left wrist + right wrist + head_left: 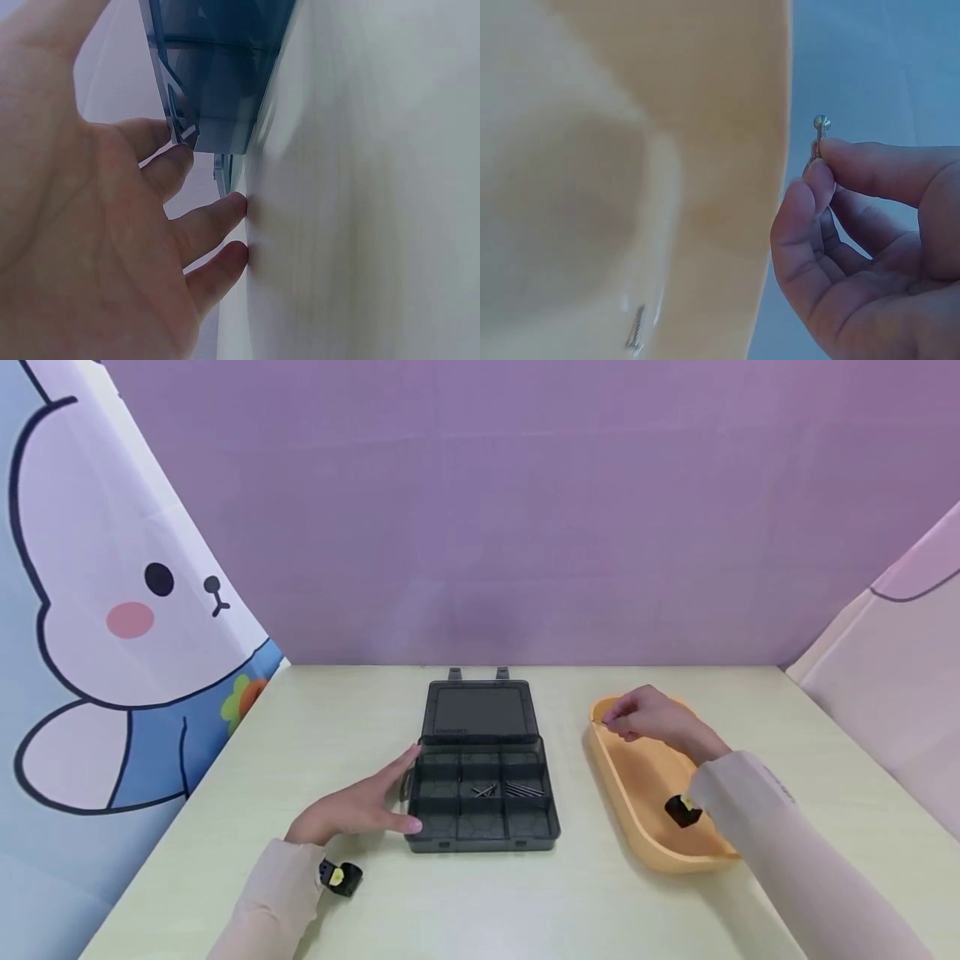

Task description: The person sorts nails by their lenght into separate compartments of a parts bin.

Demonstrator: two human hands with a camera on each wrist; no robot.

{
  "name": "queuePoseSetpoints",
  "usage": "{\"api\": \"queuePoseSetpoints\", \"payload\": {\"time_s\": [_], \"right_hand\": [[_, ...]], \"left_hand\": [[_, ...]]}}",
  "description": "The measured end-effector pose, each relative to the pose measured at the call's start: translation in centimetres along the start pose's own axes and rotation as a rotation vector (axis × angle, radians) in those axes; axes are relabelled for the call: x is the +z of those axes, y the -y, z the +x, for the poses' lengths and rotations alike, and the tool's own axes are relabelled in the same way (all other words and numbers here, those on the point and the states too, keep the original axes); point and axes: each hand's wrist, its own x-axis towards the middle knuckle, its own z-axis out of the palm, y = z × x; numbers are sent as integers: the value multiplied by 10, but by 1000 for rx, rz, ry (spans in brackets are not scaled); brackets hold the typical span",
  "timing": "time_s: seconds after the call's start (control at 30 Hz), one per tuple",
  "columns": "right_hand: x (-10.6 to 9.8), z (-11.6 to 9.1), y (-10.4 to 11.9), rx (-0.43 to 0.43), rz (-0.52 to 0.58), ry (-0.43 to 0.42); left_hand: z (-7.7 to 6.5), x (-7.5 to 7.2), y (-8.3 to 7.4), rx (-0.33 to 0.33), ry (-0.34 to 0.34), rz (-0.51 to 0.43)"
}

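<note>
Right hand (pixel 656 718): thumb and forefinger pinched on one small screw (pixel 822 124), its head projecting clear of the fingertips; position, at the far left end of the orange tray (pixel 675 862). So slight an item probably allows only a fingertip hold. Second screw (pixel 636 330): loose on the tray floor. Tray: right of the box, presumably to suit the right hand's reach.

Compartment box (pixel 498 844): dark, translucent, mid-table (pixel 360 710) — lid (pixel 482 710) laid back to the far side, which leaves every cell accessible from above. Middle row, centre cell: a few metal pieces (pixel 485 791), lying crosswise. Middle row, right cell: slender rods (pixel 523 789), ranged side by side (too small to identify with certainty).

Left hand (pixel 367 806): fingers spread wide, grasping nothing; thumb at the box's near left corner, forefinger towards the far end of its left wall — apparently a steadying touch.
</note>
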Motion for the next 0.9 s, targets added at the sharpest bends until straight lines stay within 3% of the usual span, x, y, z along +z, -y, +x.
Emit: {"api": "queuePoseSetpoints", "payload": {"time_s": [0.3,0.9], "right_hand": [[23,12,28,-22,-1,25],[60,16,67,-127,-27,104]], "left_hand": [[-3,2,0,8,-9,-11],[-4,4,-2,7,-3,4]]}}
